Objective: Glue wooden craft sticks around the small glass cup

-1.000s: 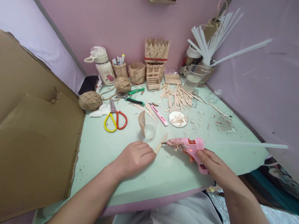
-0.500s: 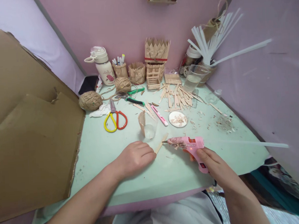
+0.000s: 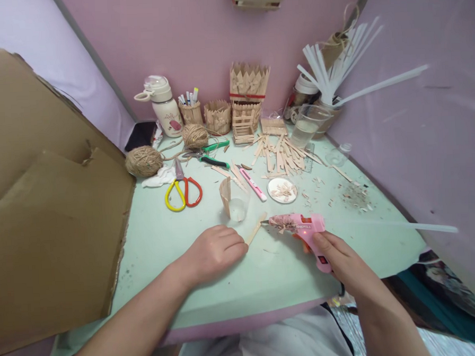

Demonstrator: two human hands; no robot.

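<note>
My right hand (image 3: 339,255) is wrapped round the grip of a pink hot glue gun (image 3: 304,230), whose small light glows; a long clear glue stick (image 3: 431,227) juts from its rear. The nozzle is at the far part of a wooden craft stick (image 3: 255,231). Between the fingertips of my left hand (image 3: 219,250), the near end of that stick is pinched against the table. Just beyond stands a clear plastic cup (image 3: 241,207) with craft sticks (image 3: 225,196) upright along its left side.
Scissors (image 3: 184,193), pliers (image 3: 212,157) and a pink cutter (image 3: 252,183) lie past the cup. A white dish (image 3: 283,190) holds wood scraps. Loose sticks (image 3: 286,154), twine balls (image 3: 143,160), a bottle (image 3: 166,110) and stick-covered holders (image 3: 217,116) sit behind. Cardboard (image 3: 52,209) stands at left.
The glue gun's nozzle has moved a little along the craft stick, away from my left hand and toward the far end. My left hand has stayed in place.
</note>
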